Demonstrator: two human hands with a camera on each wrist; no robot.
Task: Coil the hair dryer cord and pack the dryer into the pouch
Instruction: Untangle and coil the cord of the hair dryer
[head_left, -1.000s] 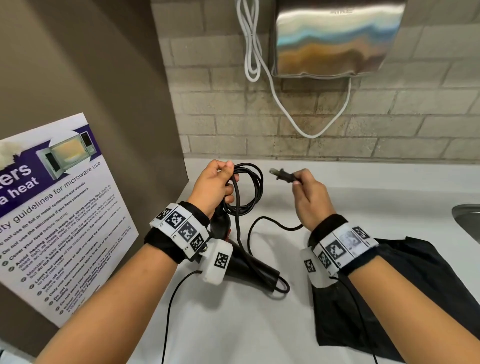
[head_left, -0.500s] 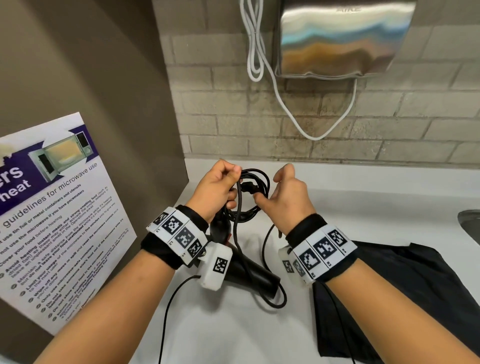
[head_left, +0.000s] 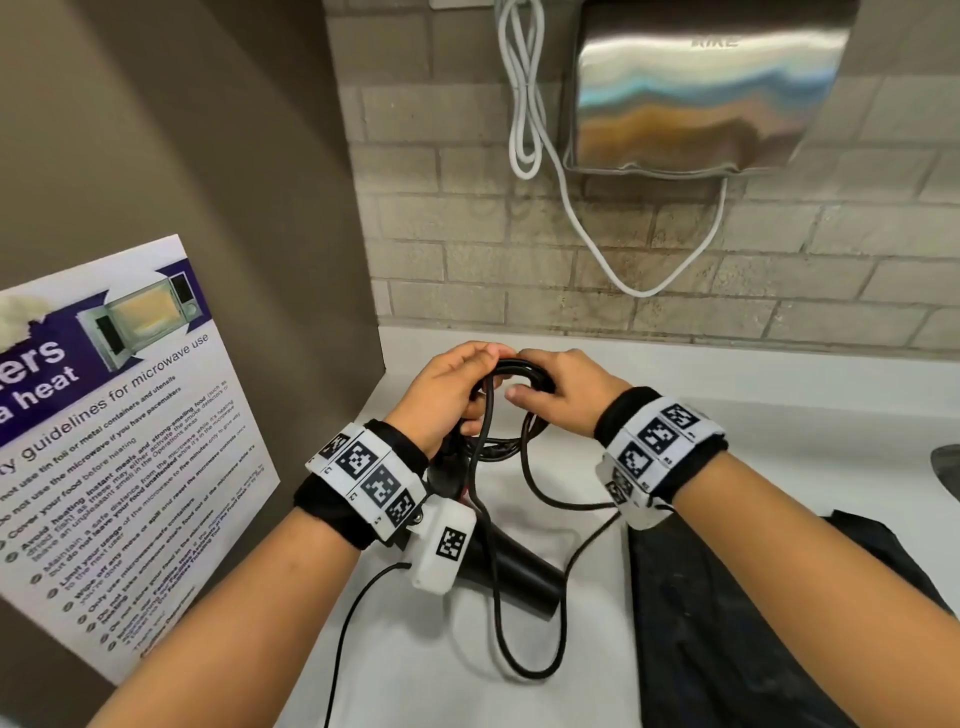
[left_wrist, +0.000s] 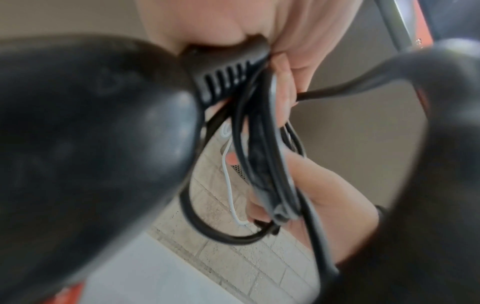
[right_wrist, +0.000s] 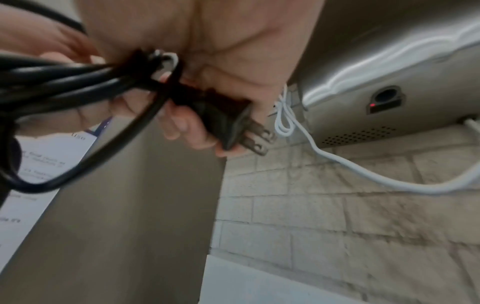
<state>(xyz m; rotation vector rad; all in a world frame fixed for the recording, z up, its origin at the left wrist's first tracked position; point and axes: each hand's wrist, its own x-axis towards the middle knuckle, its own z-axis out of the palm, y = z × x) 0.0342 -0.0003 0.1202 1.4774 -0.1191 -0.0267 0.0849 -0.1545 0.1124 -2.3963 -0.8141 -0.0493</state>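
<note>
Fingers (head_left: 470, 364) of the left hand (head_left: 447, 395) clamp the cord (head_left: 498, 441) coil while the right hand (head_left: 561, 392), at its 3 o'clock, pinches the plug (right_wrist: 228, 121); slack loops could spring loose.

Hair dryer (head_left: 511, 571): black, matte; barrel slants down toward the near right over the white tabletop (head_left: 753, 415), handle end raised under the left wrist. Vent slots by the handle show in the left wrist view.

Cord (head_left: 524, 410): black, several loops bunched together above the tabletop's far left corner; one long slack loop hangs to the tabletop near the barrel's mouth.

Plug (right_wrist: 228, 121): black, two flat prongs, angled down and to the right, lying against the bunched loops.

Pouch (head_left: 753, 623): black fabric, flat and crumpled, on the tabletop's near right part, just right of the dryer.
</note>
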